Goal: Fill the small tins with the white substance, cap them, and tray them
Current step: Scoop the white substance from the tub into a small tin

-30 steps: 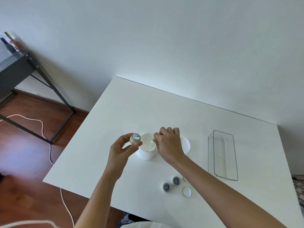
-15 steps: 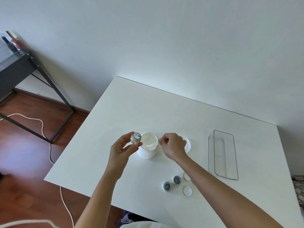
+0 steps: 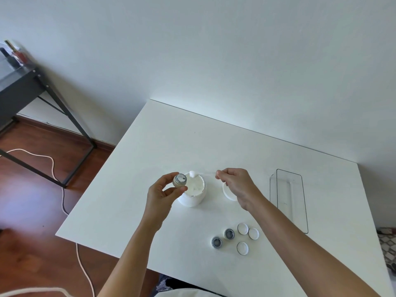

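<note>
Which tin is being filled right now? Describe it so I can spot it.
On the white table, find the big open white jar. Just left of its rim, the left hand holds a small tin tilted. Unlike the two tins on the table, it's lifted and has white inside.

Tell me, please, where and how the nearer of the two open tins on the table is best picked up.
Take the nearer tin by its round side wall, thumb and finger on opposite sides, coming from above. It stands upright with its mouth open, so pinching the rim would probably put a fingertip inside. Its left and near sides are free; the second tin sits close on its far right and a cap lies to its right.
</note>
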